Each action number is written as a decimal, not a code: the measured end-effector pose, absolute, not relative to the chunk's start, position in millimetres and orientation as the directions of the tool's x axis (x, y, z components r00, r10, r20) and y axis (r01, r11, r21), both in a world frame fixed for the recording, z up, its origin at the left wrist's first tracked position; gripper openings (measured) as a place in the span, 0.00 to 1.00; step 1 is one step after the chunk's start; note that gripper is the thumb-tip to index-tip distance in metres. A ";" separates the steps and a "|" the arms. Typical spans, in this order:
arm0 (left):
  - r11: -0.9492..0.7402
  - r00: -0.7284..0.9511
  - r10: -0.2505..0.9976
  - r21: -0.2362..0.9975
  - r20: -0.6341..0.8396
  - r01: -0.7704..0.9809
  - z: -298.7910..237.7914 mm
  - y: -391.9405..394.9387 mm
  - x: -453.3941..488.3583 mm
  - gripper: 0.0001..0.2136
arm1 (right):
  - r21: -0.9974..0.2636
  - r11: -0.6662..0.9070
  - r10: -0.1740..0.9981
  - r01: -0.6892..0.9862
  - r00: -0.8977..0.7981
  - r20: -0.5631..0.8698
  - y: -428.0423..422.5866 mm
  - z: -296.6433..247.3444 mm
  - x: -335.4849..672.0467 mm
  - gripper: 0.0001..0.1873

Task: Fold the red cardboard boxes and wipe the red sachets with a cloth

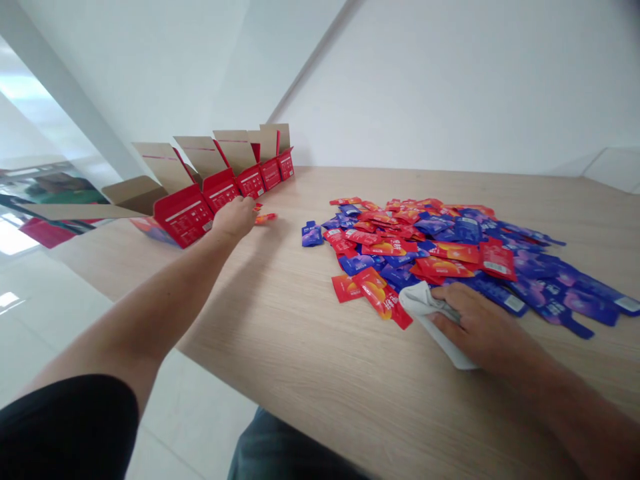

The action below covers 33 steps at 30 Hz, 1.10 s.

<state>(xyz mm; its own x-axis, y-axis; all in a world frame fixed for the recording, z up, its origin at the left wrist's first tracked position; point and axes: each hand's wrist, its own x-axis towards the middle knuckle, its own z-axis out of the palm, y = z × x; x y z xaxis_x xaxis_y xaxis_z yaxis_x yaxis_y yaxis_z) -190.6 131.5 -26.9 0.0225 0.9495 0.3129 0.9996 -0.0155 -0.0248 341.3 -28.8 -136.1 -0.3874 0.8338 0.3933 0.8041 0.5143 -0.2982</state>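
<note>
1. One wooden table (pixel 310 347) fills the lower view from 7 to 3 o'clock.
2. Scores of red and blue packets lie in a loose, overlapping pile (pixel 465 247) at 2 o'clock from the table's middle.
3. Five red boxes (pixel 183 215) stand in a row at 10 o'clock along the table's left edge, flaps up.
4. One white cloth (pixel 425 303) lies at 4 o'clock, touching the near edge of the pile.
   - The right hand (pixel 480 327) rests on it, palm down. The fingers are laid loosely over it and not clenched.
   - The cloth looks soft and limp and would likely bunch under a push. A gathered fold seems the surest place to take hold.
5. One orange-red sachet (pixel 266 217) lies at 10 o'clock, near the front box and at 3 o'clock of the left hand (pixel 235 217).
   - The hand is curled, knuckles up. Whether its fingers pinch the sachet or only touch it cannot be told.
   - The sachet is probably very light, thin and floppy, with slick film that slides easily on the wood and on other packets.
   - A flat pinch across a sealed end should hold best. Squeezing the filled middle could let it slip away.
</note>
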 end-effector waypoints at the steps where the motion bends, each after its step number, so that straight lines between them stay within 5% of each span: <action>1: -0.022 0.031 0.953 -0.034 0.301 0.999 -33.5 128.0 -182.4 0.16 | -0.302 0.520 0.832 0.799 -0.394 0.392 -29.2 -135.2 340.5 0.21; 9: -0.292 0.297 0.946 -0.052 0.132 0.955 -90.0 81.2 -90.0 0.15 | -0.284 0.571 0.806 0.770 -0.459 0.374 -31.1 -129.6 336.0 0.20; 22: -0.386 0.380 0.914 0.013 0.145 0.922 -84.9 81.3 -50.6 0.13 | -0.334 0.583 0.802 0.741 -0.457 0.385 -31.5 -120.7 329.0 0.16; 33: -0.506 0.540 0.815 -0.197 0.208 0.840 -99.1 128.6 -46.3 0.21 | -0.316 0.592 0.797 0.742 -0.481 0.365 -33.3 -116.4 325.1 0.15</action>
<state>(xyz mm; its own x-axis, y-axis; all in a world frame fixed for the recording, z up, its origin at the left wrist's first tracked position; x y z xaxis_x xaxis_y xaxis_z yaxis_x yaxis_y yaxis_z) -46.3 128.6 -99.1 0.5401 0.8154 0.2084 0.8398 -0.5059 -0.1970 325.1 -33.3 -116.4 -0.4812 0.7972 0.3646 0.7416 0.5920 -0.3156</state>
